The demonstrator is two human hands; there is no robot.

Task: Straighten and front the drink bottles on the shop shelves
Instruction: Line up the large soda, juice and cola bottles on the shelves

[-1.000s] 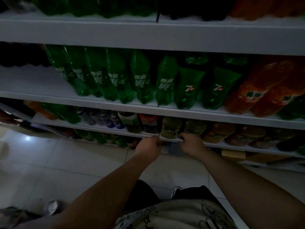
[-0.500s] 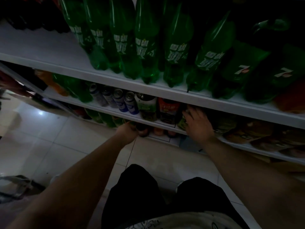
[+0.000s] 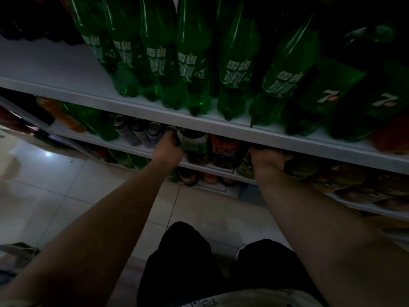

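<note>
Dark green-label bottle [image 3: 194, 144] gripped by left hand [image 3: 169, 148]; right hand [image 3: 266, 160] further right, grip hidden.

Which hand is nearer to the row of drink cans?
Left. The left hand is at the right end of the drink cans; the right hand is farther right, past the red-labelled bottle.

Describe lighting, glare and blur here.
Head view: dim, underexposed; glints streak the tall green plastic bottles; the right hand lies in shadow under the white shelf edge; the left hand gripping the dark pale-labelled bottle looks soft; a light glares off the pale floor tiles.
</note>
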